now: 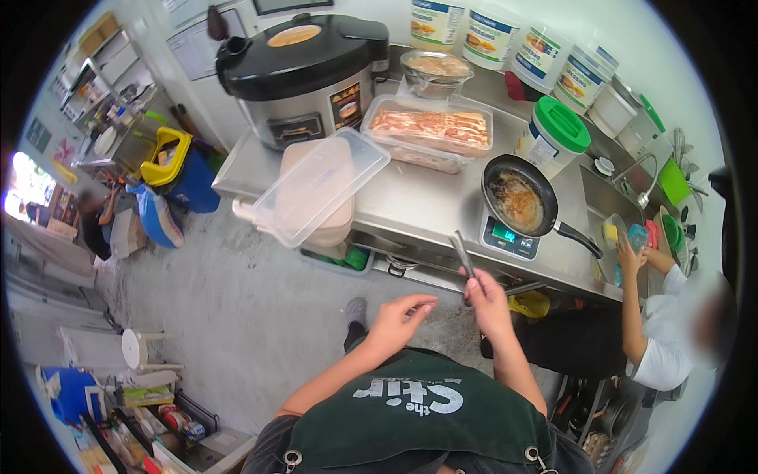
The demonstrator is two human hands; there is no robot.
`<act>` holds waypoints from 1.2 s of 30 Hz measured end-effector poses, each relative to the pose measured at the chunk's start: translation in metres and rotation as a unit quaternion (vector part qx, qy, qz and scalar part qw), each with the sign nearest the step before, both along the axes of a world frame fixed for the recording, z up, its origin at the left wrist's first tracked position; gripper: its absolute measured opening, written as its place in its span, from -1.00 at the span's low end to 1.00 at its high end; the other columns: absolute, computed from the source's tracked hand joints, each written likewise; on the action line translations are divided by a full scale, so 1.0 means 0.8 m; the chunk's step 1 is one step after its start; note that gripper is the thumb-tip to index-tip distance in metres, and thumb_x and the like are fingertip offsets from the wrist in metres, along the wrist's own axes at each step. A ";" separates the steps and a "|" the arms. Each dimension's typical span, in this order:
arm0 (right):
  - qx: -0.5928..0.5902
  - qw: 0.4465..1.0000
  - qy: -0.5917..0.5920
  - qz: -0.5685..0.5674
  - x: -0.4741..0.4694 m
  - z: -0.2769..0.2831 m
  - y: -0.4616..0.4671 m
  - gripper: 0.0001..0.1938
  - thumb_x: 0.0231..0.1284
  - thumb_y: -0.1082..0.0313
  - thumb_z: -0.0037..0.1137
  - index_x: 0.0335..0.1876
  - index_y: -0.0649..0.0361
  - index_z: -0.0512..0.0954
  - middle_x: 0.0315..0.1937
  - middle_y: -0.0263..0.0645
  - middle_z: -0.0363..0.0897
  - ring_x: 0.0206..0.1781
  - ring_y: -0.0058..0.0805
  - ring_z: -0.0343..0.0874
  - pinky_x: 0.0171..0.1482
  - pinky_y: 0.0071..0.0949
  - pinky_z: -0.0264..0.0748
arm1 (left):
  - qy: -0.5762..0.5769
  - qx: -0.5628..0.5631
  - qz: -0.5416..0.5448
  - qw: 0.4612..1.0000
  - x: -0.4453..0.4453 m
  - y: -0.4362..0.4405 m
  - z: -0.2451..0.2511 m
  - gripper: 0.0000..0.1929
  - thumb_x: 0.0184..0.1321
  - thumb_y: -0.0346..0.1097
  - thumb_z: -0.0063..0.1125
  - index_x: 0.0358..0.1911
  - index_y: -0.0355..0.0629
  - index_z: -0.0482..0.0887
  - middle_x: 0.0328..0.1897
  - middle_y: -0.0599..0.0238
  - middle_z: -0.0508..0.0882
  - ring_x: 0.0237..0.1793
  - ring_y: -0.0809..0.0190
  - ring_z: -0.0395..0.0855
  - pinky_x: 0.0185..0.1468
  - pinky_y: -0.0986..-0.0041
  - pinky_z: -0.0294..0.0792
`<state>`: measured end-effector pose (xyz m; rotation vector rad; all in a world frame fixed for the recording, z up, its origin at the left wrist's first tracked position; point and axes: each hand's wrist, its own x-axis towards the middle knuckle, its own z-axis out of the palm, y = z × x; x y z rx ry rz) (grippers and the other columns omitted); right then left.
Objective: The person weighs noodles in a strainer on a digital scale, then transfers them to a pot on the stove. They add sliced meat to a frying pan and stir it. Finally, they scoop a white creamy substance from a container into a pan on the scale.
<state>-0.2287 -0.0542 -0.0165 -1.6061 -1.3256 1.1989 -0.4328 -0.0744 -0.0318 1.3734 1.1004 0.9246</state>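
My right hand (487, 296) is closed around a pair of metal tongs (463, 252), their tips pointing up toward the counter edge. My left hand (402, 320) is bare, fingers loosely curled, in front of my green apron. Beyond the tongs, a black frying pan (518, 198) with brown residue and grease rests on a digital kitchen scale (508, 240) on the steel counter. A plastic container of sliced raw bacon (431, 125) sits behind. To its left, a clear plastic lid (331, 183) lies over a stack of beige containers (314, 204).
A large rice cooker (302, 83) stands at the back left. Dressing tubs (488, 38) line the wall; a green-lidded tub (553, 133) is behind the pan. At the right, a co-worker (657, 320) has hands over the sink (598, 207). Another person (98, 222) sits far left.
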 end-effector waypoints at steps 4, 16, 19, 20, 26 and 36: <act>0.164 0.975 -0.147 -0.016 0.030 0.062 0.098 -0.64 0.33 0.30 0.06 0.17 0.28 0.51 -0.43 -0.34 0.62 -0.32 -0.71 0.48 -0.18 -0.62 0.41 | -0.031 -0.001 0.029 0.999 -0.040 0.051 0.020 -0.80 0.30 -0.40 0.12 -0.07 -0.29 0.67 -0.18 0.20 0.75 -0.16 0.34 0.68 -0.03 0.50 0.47; 0.103 0.889 -0.421 0.147 -0.036 0.116 0.448 -0.81 0.09 0.28 0.22 -0.23 0.16 0.71 -0.37 -0.05 0.68 -0.28 -0.11 0.66 -0.16 -0.26 0.56 | -0.052 0.040 0.130 0.989 -0.149 0.206 0.083 -0.87 0.26 -0.51 0.09 -0.19 -0.36 0.67 -0.25 0.13 0.73 -0.16 0.25 0.71 -0.03 0.46 0.49; 0.120 0.877 -0.440 0.152 -0.042 0.109 0.458 -0.83 0.06 0.29 0.23 -0.26 0.14 0.72 -0.40 -0.09 0.69 -0.33 -0.14 0.66 -0.19 -0.27 0.56 | -0.056 0.017 0.136 0.989 -0.161 0.224 0.082 -0.87 0.26 -0.50 0.09 -0.19 -0.35 0.68 -0.25 0.14 0.73 -0.18 0.27 0.70 -0.03 0.47 0.48; 0.125 0.875 -0.442 0.150 -0.041 0.109 0.459 -0.82 0.06 0.29 0.24 -0.26 0.15 0.72 -0.41 -0.09 0.69 -0.34 -0.16 0.67 -0.19 -0.28 0.56 | -0.057 0.014 0.141 0.988 -0.164 0.229 0.082 -0.87 0.26 -0.50 0.09 -0.19 -0.34 0.68 -0.25 0.15 0.73 -0.19 0.28 0.69 -0.03 0.48 0.47; 0.071 0.945 -0.285 0.144 -0.010 0.126 0.477 -0.77 0.05 0.28 0.27 -0.26 0.30 0.70 -0.50 -0.17 0.69 -0.39 -0.43 0.65 -0.19 -0.43 0.53 | -0.063 0.013 0.181 0.981 -0.167 0.243 0.084 -0.87 0.27 -0.47 0.11 -0.18 -0.33 0.67 -0.26 0.16 0.73 -0.20 0.29 0.68 -0.03 0.49 0.45; 0.084 0.983 -0.141 0.079 0.072 0.179 0.472 -0.70 0.12 0.20 0.29 -0.15 0.27 0.66 -0.56 -0.52 0.55 -0.55 -0.84 0.22 -0.49 -0.72 0.06 | -0.030 0.027 0.265 0.963 -0.143 0.229 0.097 -0.89 0.26 -0.49 0.11 -0.20 -0.35 0.65 -0.29 0.18 0.71 -0.25 0.31 0.66 -0.09 0.51 0.45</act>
